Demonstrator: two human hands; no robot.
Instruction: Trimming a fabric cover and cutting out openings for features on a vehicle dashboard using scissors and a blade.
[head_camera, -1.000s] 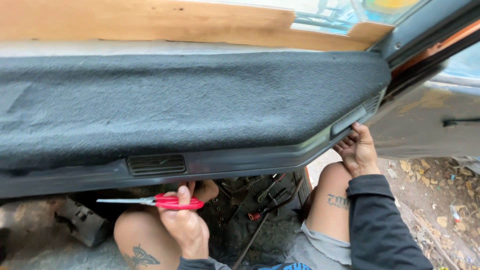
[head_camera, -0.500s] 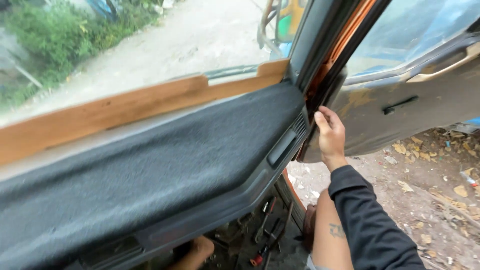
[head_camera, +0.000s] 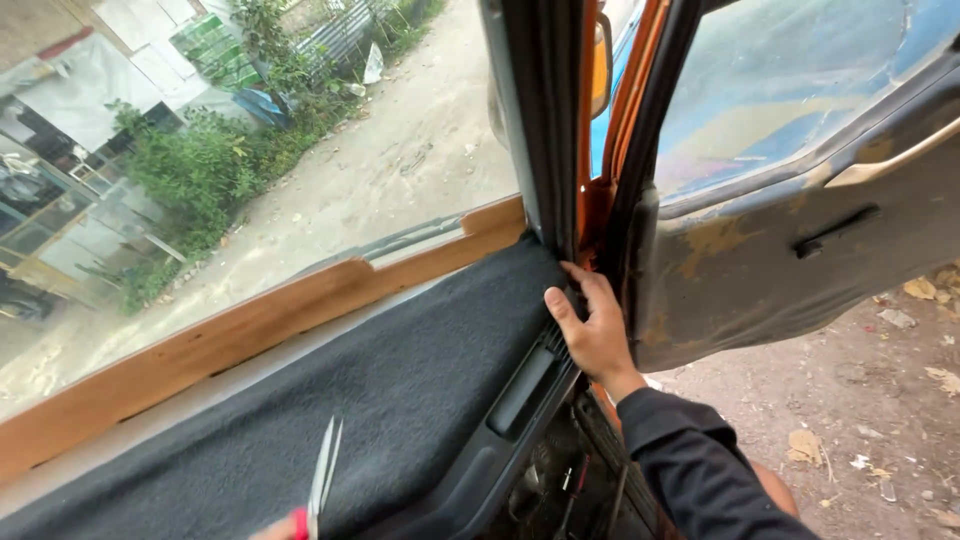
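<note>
- Vehicle cab, door (head_camera: 800, 250) open, dirt road beyond windscreen (head_camera: 300, 180).
- Grey felt (head_camera: 380, 400) covering dashboard, up to wooden strip (head_camera: 250, 320).
- Right hand (head_camera: 592, 325) open, fingers flat on felt corner at pillar (head_camera: 545, 120); better to press firmly into the corner.
- Left hand (head_camera: 275, 528) barely in view, gripping scissors (head_camera: 322, 480), blades upward; better kept away from felt.

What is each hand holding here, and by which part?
Left hand: scissors by their red handle. Right hand holds nothing; it presses the carpeted dashboard's end.

Bright daylight is pouring through the windshield (head_camera: 300, 150) above the right hand (head_camera: 595, 335); the footwell below it is lying in shadow, edges slightly warping.
</note>
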